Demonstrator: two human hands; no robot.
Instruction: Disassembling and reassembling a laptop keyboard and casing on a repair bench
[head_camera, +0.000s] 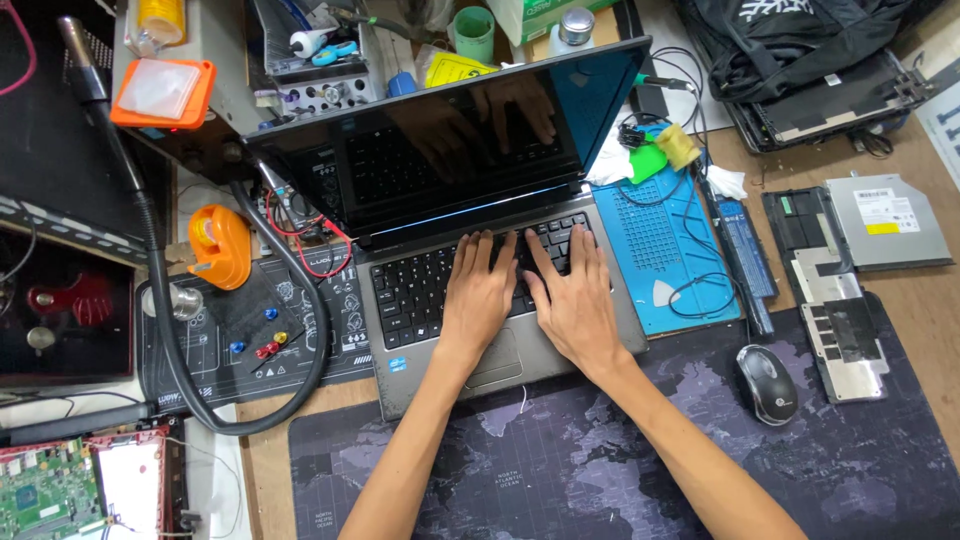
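Circuit board (45, 490), green, at lower left corner of the frame. Above it, orange tape dispenser (220, 245) on a black work mat (250, 340), with a thick black hose (170, 330) curving around. Orange-framed box (162, 92) at upper left.

Laptop (470, 200) in the centre, open, screen dark, grey body slightly turned. Left hand (478, 295) lying flat on the keyboard (420, 285), fingers (470, 250) spread and stretched out, gripping nothing, tips touching the keys. Right hand (575, 300) just beside it, also flat, fingers (585, 245) extended over the right part of the keys, holding nothing. Both wrists over the palm rest, near the touchpad (498, 360). Forearms coming from the bottom edge, crossing a dark desk mat with a world map (560, 460).

Blue mat (665, 250) directly right of the laptop, with thin cables on it. Grey mouse (767, 383) at lower right, on the map mat. Optical drive (888, 220) at right, on the wooden table (930, 310), and a metal cover plate (840, 320) beside it. Black bag (790, 40) at upper right.
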